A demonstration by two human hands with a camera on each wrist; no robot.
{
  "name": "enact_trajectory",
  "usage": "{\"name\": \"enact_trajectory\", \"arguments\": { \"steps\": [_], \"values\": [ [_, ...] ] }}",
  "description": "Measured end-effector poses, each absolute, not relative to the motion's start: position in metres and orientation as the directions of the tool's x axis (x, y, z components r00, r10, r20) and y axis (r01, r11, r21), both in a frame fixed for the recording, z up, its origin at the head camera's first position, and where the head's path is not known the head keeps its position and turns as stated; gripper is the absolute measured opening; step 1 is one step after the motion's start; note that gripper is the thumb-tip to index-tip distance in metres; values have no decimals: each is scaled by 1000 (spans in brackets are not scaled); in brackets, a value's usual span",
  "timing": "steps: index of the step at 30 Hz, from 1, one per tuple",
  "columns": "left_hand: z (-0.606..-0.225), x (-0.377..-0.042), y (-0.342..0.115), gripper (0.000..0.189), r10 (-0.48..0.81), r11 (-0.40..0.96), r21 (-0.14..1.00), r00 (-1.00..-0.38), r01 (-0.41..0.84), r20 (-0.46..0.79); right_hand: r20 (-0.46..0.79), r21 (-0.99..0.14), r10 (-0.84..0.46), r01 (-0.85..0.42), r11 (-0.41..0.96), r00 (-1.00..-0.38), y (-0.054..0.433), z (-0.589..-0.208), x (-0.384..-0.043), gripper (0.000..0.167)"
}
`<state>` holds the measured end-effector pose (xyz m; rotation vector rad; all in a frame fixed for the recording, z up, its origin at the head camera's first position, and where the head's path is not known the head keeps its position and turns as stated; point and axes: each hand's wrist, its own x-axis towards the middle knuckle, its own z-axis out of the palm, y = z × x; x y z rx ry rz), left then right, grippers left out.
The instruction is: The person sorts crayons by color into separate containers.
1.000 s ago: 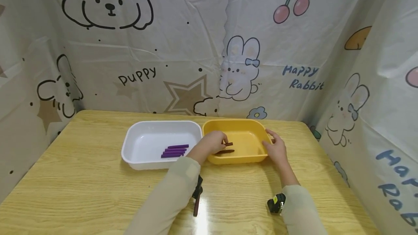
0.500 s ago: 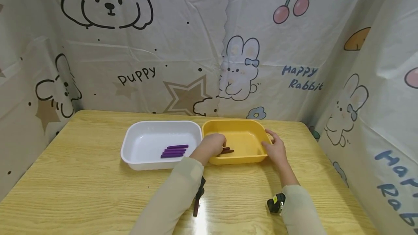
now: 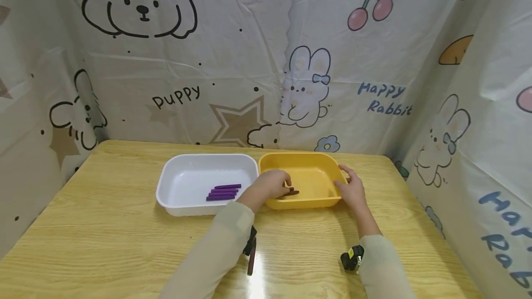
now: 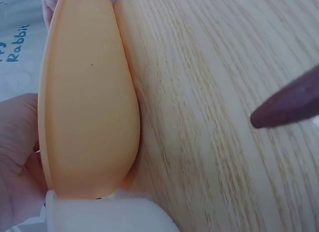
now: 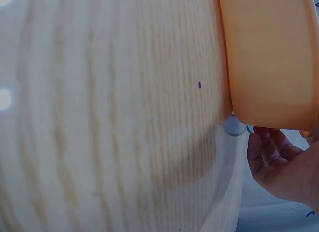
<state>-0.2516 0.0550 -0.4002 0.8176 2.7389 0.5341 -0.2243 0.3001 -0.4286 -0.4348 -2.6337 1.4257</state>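
In the head view my left hand (image 3: 272, 184) reaches over the near left rim of the yellow bin (image 3: 313, 203). Its curled fingers pinch a brown crayon, mostly hidden by the fingertips. Another brown crayon (image 3: 293, 193) lies on the bin floor, just below them. My right hand (image 3: 352, 190) grips the bin's right end, thumb inside and fingers around the outside. In the right wrist view, the fingers of the right hand (image 5: 286, 174) curl by the bin's end wall. The bin's outer side hides the left fingertips from the left wrist view.
A white bin (image 3: 183, 204) stands left against the yellow one, with several purple crayons (image 3: 222, 193) lying side by side in it. A loose brown crayon (image 3: 251, 260) lies on the wooden table (image 3: 124, 243) by the left forearm. A printed cloth (image 3: 249, 59) hangs behind.
My left hand has brought its brown crayon down and toward the near side, beside the other one in the yellow bin. The right hand keeps its place on the bin's end.
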Motion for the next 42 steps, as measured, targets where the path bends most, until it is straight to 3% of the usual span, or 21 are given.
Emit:
{"name": "enact_trajectory", "arguments": {
  "steps": [10,26,35,42],
  "values": [
    [-389,-243,41,22,625,682,514,-780,520,-40,-41,-825,292,197,530,-956,301,-427,-224,54],
    [-381,-212,9,19,716,538,565,-693,625,85,-27,-815,274,180,551,-961,304,-431,-227,54],
    [-381,-191,-6,22,686,447,716,-719,535,109,-32,-812,273,185,554,-961,303,-428,-227,54],
    [-388,-177,-22,19,692,425,744,-715,516,101,-33,-811,275,187,554,-961,302,-427,-226,54]
  ]
}}
